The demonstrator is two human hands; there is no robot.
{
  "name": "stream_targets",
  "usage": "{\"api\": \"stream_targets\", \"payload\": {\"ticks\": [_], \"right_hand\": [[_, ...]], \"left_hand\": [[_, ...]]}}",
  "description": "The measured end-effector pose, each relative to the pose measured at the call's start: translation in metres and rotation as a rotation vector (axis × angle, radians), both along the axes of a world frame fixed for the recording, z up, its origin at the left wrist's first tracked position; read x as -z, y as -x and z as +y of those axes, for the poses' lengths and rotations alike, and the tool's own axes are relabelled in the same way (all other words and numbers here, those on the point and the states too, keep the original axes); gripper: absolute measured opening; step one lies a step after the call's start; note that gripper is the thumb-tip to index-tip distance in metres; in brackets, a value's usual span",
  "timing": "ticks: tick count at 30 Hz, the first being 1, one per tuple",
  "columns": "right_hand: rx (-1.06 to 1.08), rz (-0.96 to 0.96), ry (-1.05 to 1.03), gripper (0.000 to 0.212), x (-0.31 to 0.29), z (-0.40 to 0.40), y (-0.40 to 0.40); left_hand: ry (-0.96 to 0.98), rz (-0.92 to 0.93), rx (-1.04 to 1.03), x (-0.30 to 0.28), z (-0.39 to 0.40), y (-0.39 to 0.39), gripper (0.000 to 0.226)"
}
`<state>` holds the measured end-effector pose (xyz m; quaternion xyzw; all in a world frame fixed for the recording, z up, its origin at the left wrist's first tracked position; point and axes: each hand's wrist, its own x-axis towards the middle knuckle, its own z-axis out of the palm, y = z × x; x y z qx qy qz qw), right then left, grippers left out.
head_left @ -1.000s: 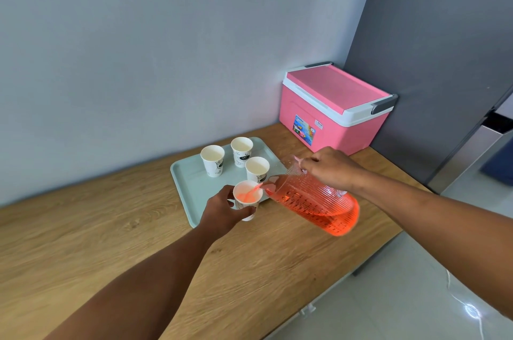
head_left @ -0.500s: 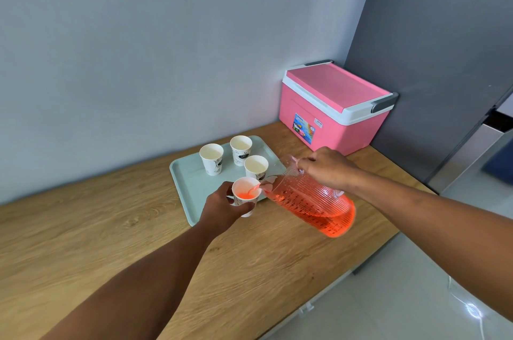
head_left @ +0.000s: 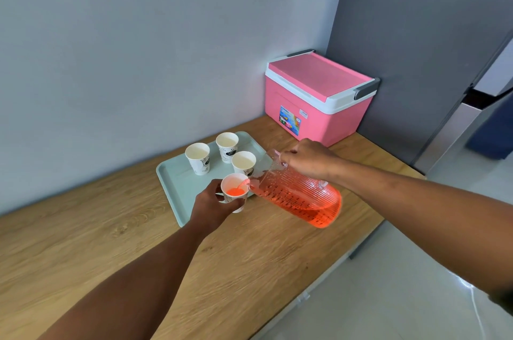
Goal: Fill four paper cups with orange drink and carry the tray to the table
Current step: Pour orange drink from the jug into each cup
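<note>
My left hand (head_left: 212,205) grips a white paper cup (head_left: 235,193) at the near right corner of the pale green tray (head_left: 173,187). My right hand (head_left: 308,157) holds a clear ribbed jug (head_left: 298,199) of orange drink, tipped left with its spout over that cup. A thin orange stream runs into the cup, and orange liquid covers its bottom. Three more white paper cups stand upright on the tray behind it: a left cup (head_left: 198,158), a back cup (head_left: 227,147) and a right cup (head_left: 244,163). Their insides look white.
The tray lies on a wooden counter (head_left: 111,242) against a grey wall. A pink cooler box (head_left: 319,96) with a white rim stands at the counter's back right corner. The counter's edge runs along the right, with a pale floor (head_left: 416,270) below.
The jug has stayed tipped and kept pouring into the held cup. The orange level in the cup has risen a little. Both hands have hardly shifted.
</note>
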<state>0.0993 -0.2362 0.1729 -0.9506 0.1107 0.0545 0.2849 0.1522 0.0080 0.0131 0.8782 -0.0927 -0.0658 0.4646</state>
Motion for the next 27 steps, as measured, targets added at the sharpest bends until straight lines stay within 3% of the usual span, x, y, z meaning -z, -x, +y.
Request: {"api": "stream_targets", "payload": {"ticks": [18,21,27], "right_hand": [[0.036,-0.004,-0.023,0.042,-0.005,0.000,0.006],[0.047,-0.001,-0.105,0.045,-0.005,-0.002,0.007],[0.115,0.044,-0.339,0.024,-0.002,-0.004,0.006]], "left_hand": [[-0.016,-0.026,0.040,0.001,-0.012,-0.002,0.070],[-0.022,-0.025,0.042,0.000,-0.012,-0.002,0.070],[-0.030,-0.016,0.033,-0.001,-0.013,-0.005,0.070]]}}
